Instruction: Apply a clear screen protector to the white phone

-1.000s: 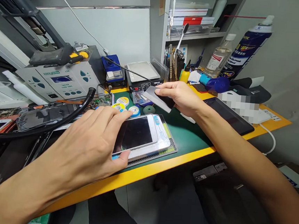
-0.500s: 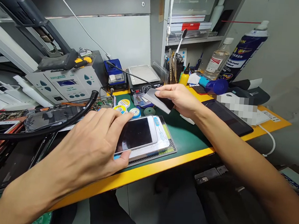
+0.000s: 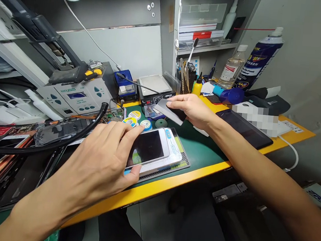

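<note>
A white smartphone (image 3: 150,146) with a dark screen lies face up on a white box-like block (image 3: 171,159). My left hand (image 3: 109,151) closes over the phone's left part, thumb at the near edge and fingers at the far edge, hiding that end. Under the block is a perforated dark mat (image 3: 187,161). My right hand (image 3: 196,110) pinches a thin, flexible grey and black sheet (image 3: 170,112) between thumb and fingers, raised above the green mat, beyond the phone and to its right. Its exact kind is unclear.
Small round spools (image 3: 130,121) sit just behind the phone. A thick black hose (image 3: 92,129) curves past my left hand from a soldering station (image 3: 78,97). At right lie a black tablet (image 3: 246,130), an aerosol can (image 3: 259,61) and a clear bottle (image 3: 232,68).
The camera view has tilted slightly upward, so the bench appears a little lower. Both hands keep their holds; a greenish reflection now shows on the phone's screen.
</note>
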Tool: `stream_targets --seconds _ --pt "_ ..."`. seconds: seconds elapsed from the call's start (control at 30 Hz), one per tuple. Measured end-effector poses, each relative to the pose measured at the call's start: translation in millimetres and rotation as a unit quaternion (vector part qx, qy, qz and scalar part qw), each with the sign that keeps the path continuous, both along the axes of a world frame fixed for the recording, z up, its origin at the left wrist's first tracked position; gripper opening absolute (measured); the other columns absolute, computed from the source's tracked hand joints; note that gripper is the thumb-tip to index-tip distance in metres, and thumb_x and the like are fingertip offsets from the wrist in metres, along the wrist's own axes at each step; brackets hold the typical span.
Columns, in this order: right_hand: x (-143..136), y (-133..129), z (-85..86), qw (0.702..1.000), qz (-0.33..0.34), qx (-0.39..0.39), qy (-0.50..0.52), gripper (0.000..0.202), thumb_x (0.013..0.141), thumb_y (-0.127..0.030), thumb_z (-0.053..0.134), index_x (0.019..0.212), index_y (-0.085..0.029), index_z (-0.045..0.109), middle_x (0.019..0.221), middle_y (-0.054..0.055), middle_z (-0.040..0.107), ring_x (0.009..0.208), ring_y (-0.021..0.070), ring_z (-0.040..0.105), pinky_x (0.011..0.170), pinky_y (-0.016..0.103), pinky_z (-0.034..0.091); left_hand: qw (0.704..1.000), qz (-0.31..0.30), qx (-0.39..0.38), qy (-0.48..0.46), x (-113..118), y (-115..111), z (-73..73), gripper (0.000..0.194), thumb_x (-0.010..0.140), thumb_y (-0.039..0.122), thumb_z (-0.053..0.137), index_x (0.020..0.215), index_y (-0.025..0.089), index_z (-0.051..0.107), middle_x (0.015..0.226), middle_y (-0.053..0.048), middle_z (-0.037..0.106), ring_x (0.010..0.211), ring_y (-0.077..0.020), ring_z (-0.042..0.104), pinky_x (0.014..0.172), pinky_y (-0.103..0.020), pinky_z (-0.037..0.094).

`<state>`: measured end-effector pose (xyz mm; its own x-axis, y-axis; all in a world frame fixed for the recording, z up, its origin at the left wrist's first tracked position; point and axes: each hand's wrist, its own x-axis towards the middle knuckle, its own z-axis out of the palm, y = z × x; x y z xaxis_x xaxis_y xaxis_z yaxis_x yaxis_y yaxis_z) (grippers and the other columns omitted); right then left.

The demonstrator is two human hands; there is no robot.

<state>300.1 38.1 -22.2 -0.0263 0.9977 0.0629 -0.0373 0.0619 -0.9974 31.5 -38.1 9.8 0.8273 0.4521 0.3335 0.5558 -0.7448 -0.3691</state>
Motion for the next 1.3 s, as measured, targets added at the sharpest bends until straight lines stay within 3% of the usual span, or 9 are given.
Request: stream_targets --seconds 0.4,1.03,1.3 --pt "-1.1 -2.8 1.9 1.000 -0.007 -0.001 0.002 0.014 0.063 -0.024 0.081 0.075 -0.018 0.078 0.077 0.002 0.075 0.069 0.0155 0.064 0.056 0.023 0.045 1.000 0.005 -0.003 -0.004 0.1 -0.9 -1.2 0.064 0.084 0.032 0.063 0.138 0.002 0.048 0.116 -0.023 0.062 0.103 -0.0390 0.061 0.085 -0.051 0.053" --pt "-1.0 -3.5 0.6 1.000 0.006 0.010 0.004 0.011 0.067 -0.023 0.080 0.077 -0.017 0.080 0.073 0.001 0.074 0.063 0.0136 0.061 0.051 0.022 0.043 1.000 0.007 -0.020 0.012 1.0 -2.1 4.4 0.050 0.084 0.029 0.061 0.127 0.004 0.056 0.113 -0.022 0.061 0.099 -0.0361 0.060 0.082 -0.049 0.053" --pt "-1.2 -3.0 2.2 1.000 0.008 0.014 -0.001 0.011 0.067 -0.023 0.079 0.076 -0.017 0.080 0.075 0.002 0.075 0.063 0.0146 0.062 0.052 0.023 0.043 0.999 0.012 -0.032 0.012 -2.1 -0.6 3.5 0.055 0.083 0.031 0.062 0.131 0.005 0.053 0.116 -0.022 0.061 0.103 -0.0363 0.060 0.085 -0.049 0.053"
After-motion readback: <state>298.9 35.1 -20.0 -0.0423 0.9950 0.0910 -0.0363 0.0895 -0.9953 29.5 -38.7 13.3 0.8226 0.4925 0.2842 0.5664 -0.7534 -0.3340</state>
